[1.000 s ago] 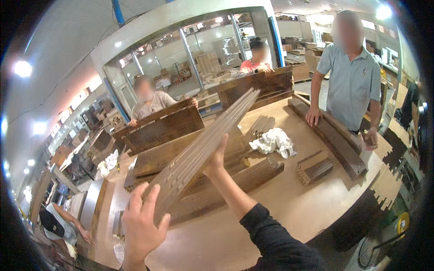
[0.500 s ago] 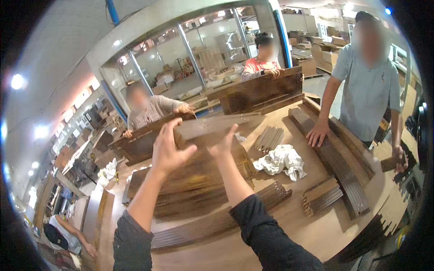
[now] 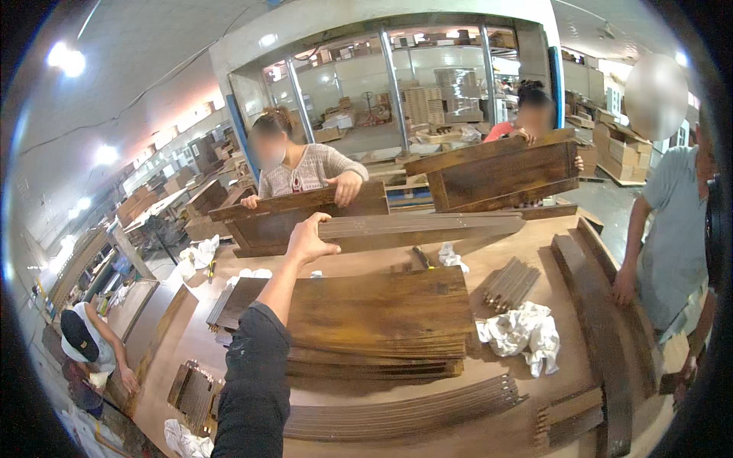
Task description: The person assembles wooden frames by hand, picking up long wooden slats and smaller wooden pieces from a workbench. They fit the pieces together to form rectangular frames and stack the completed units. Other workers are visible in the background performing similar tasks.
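Note:
My left hand (image 3: pixel 311 238) reaches over the table, thumb low and fingers high, curled round the near-left end of a bundle of long dark wooden strips (image 3: pixel 427 225). The strips lie side by side and point off to the right. Nearer to me, below the bundle, is a stack of brown wooden panels (image 3: pixel 374 305) with a glossy top. In front of that stack runs a row of long dark slats (image 3: pixel 397 412). My right hand is out of view.
Across the table, two people hold dark framed panels (image 3: pixel 504 175) upright. Another person stands at the right beside long dark boards (image 3: pixel 592 328). Crumpled white cloth (image 3: pixel 523 336) and short sticks (image 3: pixel 510 284) lie right of the stack. One more person (image 3: pixel 99 343) works at the lower left.
Both my hands were raised over the stack beside the blurred strips. Now the strips lie farther off by the far panels, only my left hand is at them, and my right has left the view.

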Tool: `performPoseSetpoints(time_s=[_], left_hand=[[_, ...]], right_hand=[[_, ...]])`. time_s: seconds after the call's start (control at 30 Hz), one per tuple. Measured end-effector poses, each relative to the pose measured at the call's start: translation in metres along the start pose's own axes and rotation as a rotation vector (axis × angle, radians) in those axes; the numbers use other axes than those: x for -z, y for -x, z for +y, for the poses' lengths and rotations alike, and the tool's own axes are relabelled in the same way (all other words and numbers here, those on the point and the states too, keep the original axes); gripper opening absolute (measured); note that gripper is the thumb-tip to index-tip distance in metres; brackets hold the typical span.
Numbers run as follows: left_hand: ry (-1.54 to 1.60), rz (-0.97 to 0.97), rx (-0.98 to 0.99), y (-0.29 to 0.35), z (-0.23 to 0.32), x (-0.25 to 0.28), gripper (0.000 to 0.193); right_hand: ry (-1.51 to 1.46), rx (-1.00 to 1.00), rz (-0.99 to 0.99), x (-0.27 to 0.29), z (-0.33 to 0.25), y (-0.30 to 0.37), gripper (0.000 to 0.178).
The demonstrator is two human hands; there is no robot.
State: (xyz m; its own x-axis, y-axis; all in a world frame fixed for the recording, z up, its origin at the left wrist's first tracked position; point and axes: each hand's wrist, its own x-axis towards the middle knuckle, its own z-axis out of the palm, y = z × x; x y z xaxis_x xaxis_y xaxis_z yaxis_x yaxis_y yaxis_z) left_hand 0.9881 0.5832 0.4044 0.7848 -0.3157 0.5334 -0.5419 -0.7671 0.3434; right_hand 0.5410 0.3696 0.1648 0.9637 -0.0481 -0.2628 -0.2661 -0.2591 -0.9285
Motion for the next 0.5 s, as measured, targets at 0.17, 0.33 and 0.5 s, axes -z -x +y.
performPoseSetpoints(time_s=[0.17, 0.33, 0.5], left_hand=[[-0.006, -0.046, 0.109, -0.005, -0.063, -0.029, 0.066], [0.019, -0.071, 0.180, 0.007, -0.122, -0.062, 0.067], [0.034, -0.119, 0.260, 0.015, -0.172, -0.102, 0.069]], right_hand=[[0.096, -0.088, 0.059, 0.011, 0.001, -0.009, 0.043], [0.171, -0.137, 0.060, -0.004, 0.012, -0.019, 0.042], [0.177, -0.167, 0.071, -0.001, 0.021, -0.024, 0.042]])
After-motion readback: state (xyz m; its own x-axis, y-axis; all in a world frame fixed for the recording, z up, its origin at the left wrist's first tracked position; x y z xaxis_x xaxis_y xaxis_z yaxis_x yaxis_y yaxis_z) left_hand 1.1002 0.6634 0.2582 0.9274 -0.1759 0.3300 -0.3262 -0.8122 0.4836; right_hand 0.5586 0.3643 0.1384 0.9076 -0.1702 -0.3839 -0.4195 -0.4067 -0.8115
